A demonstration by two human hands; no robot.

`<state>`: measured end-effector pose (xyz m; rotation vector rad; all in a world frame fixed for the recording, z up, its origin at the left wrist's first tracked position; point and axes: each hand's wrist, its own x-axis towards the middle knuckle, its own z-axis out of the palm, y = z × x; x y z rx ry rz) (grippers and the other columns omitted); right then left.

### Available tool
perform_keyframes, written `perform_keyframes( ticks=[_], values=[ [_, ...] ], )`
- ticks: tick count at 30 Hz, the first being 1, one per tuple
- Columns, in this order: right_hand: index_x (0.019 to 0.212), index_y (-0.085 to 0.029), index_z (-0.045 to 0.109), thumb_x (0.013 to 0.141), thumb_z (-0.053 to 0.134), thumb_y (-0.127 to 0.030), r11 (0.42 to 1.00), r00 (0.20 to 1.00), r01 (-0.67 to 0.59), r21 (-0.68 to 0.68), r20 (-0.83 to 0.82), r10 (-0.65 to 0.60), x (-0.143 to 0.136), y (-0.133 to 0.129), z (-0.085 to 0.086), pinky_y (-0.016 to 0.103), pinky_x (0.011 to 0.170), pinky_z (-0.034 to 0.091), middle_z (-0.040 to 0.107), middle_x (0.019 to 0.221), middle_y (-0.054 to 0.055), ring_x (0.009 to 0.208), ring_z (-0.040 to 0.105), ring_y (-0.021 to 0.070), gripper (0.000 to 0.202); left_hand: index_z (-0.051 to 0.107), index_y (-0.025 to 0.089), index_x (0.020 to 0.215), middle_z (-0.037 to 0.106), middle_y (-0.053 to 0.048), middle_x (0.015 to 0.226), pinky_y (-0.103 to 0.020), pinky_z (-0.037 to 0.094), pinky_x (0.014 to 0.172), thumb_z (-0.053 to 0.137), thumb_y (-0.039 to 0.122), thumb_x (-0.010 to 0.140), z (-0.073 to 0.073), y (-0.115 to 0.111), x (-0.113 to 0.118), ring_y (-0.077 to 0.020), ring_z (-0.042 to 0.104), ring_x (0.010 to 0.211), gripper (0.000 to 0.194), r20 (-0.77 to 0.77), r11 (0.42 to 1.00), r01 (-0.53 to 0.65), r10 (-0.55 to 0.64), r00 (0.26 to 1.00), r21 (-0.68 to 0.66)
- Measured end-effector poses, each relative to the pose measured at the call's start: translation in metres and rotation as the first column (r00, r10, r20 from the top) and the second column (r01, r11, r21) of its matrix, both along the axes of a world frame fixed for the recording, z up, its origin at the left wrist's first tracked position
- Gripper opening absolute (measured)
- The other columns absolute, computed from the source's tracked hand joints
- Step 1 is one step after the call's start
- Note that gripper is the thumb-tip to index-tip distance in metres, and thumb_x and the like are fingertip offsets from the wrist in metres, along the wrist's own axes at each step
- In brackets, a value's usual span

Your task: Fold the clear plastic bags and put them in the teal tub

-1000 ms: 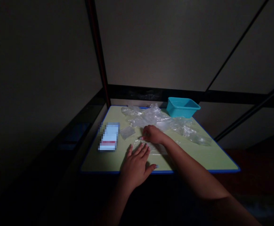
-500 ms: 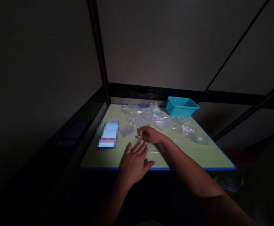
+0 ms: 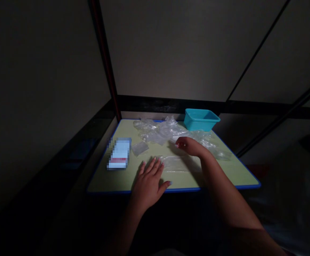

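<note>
My left hand (image 3: 149,183) lies flat with its fingers spread, and its fingertips press the left end of a smooth clear plastic bag (image 3: 181,164). Over the far side of that bag, my right hand (image 3: 193,146) has its fingers curled together; whatever it may hold is hidden. Beyond my hands lies a heap of crumpled clear plastic bags (image 3: 168,129), reaching to the right behind my right hand. A small folded piece of clear plastic (image 3: 140,148) rests left of the flat bag.
A phone with a lit, blurred screen (image 3: 119,153) lies on the left of the pale green, blue-edged table (image 3: 112,183). At the back right stands a turquoise plastic basket (image 3: 201,121). Dark panel walls (image 3: 168,49) close in behind and on the left.
My right hand has moved right, from beside my left fingertips to over the bag's right half, uncovering more of the flat bag. My left hand stays flat on the bag's left end.
</note>
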<state>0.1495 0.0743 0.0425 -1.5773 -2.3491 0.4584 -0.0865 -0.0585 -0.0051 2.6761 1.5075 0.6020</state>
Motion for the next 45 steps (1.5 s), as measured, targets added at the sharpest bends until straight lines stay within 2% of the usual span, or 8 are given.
perform_keyframes(
  ticks=[6, 10, 15, 22, 28, 32, 37, 45],
  values=[
    [0.071, -0.017, 0.062, 0.075, 0.062, -0.03, 0.988, 0.984, 0.153, -0.035, 0.102, -0.148, 0.057, -0.012, -0.005, 0.025, 0.055, 0.035, 0.064, 0.068, 0.005, 0.059, 0.052, 0.0153, 0.014, 0.039, 0.02, 0.142, 0.031, -0.007, 0.151, -0.055, 0.017, 0.114, 0.038, 0.055, 0.092, -0.002, 0.0, 0.001, -0.0265, 0.023, 0.141, 0.061, -0.018, 0.999, -0.033, 0.033, 0.999, 0.016],
    [0.073, -0.018, 0.059, 0.078, 0.059, -0.041, 0.992, 0.992, 0.114, -0.062, 0.059, -0.11, 0.062, -0.02, -0.021, 0.025, 0.055, 0.036, 0.062, 0.067, 0.003, 0.06, 0.051, 0.0144, 0.024, 0.041, 0.018, 0.141, 0.034, -0.008, 0.149, -0.055, 0.014, 0.114, 0.034, 0.055, 0.093, -0.001, 0.001, 0.003, -0.0256, 0.026, 0.14, 0.061, -0.018, 0.999, -0.037, 0.036, 0.999, -0.037],
    [0.07, -0.017, 0.058, 0.075, 0.062, -0.045, 1.0, 0.997, 0.011, -0.03, -0.073, -0.013, 0.059, -0.021, -0.037, 0.025, 0.055, 0.036, 0.059, 0.065, 0.002, 0.06, 0.048, 0.014, 0.029, 0.043, 0.019, 0.139, 0.038, -0.008, 0.148, -0.053, 0.013, 0.115, 0.033, 0.056, 0.093, 0.0, -0.001, 0.004, -0.0246, 0.03, 0.139, 0.06, -0.026, 0.998, -0.03, 0.029, 0.999, -0.053],
    [0.067, -0.017, 0.06, 0.07, 0.069, -0.033, 1.0, 1.0, 0.015, 0.019, -0.008, -0.015, 0.058, -0.022, -0.04, 0.026, 0.062, 0.035, 0.057, 0.07, 0.003, 0.068, 0.048, 0.0159, 0.019, 0.043, 0.015, 0.14, 0.029, -0.017, 0.151, -0.063, 0.016, 0.109, 0.039, 0.05, 0.092, 0.001, -0.003, 0.008, -0.035, 0.019, 0.141, 0.059, -0.027, 0.946, -0.323, 0.323, 0.946, 0.02],
    [0.068, -0.017, 0.059, 0.073, 0.067, -0.03, 1.0, 1.0, 0.007, 0.028, -0.013, -0.007, 0.058, -0.026, -0.04, 0.027, 0.065, 0.035, 0.056, 0.071, 0.003, 0.072, 0.048, 0.0174, 0.016, 0.038, 0.018, 0.142, 0.033, -0.008, 0.15, -0.056, 0.011, 0.114, 0.036, 0.045, 0.095, 0.006, 0.001, 0.008, -0.0245, 0.027, 0.14, 0.054, -0.022, 0.996, -0.082, 0.082, 0.996, -0.041],
    [0.066, -0.018, 0.058, 0.073, 0.067, -0.029, 0.999, 0.998, -0.019, 0.044, -0.066, 0.022, 0.058, -0.027, -0.04, 0.027, 0.065, 0.034, 0.056, 0.068, 0.002, 0.071, 0.048, 0.0172, 0.016, 0.036, 0.02, 0.143, 0.035, -0.008, 0.149, -0.056, 0.011, 0.114, 0.037, 0.044, 0.095, 0.011, 0.006, 0.01, -0.024, 0.029, 0.139, 0.053, -0.053, 0.995, -0.022, 0.017, 0.998, -0.101],
    [0.064, -0.018, 0.056, 0.073, 0.064, -0.027, 0.998, 0.994, -0.036, 0.047, -0.101, 0.04, 0.055, -0.029, -0.039, 0.026, 0.062, 0.033, 0.055, 0.065, 0.001, 0.066, 0.047, 0.0159, 0.014, 0.034, 0.02, 0.144, 0.032, -0.01, 0.15, -0.059, 0.013, 0.112, 0.035, 0.043, 0.096, 0.014, 0.013, 0.013, -0.0242, 0.03, 0.139, 0.053, -0.102, 0.989, -0.045, 0.031, 0.994, -0.141],
    [0.067, -0.019, 0.051, 0.072, 0.063, -0.036, 1.0, 0.973, 0.002, -0.028, -0.23, -0.009, 0.055, -0.031, -0.041, 0.024, 0.056, 0.032, 0.053, 0.063, -0.002, 0.062, 0.046, 0.0137, 0.021, 0.04, 0.019, 0.14, 0.035, -0.012, 0.149, -0.058, 0.015, 0.111, 0.037, 0.047, 0.095, 0.005, 0.017, 0.011, -0.0277, 0.026, 0.14, 0.054, -0.138, 0.988, -0.1, 0.083, 0.987, -0.118]
  ],
)
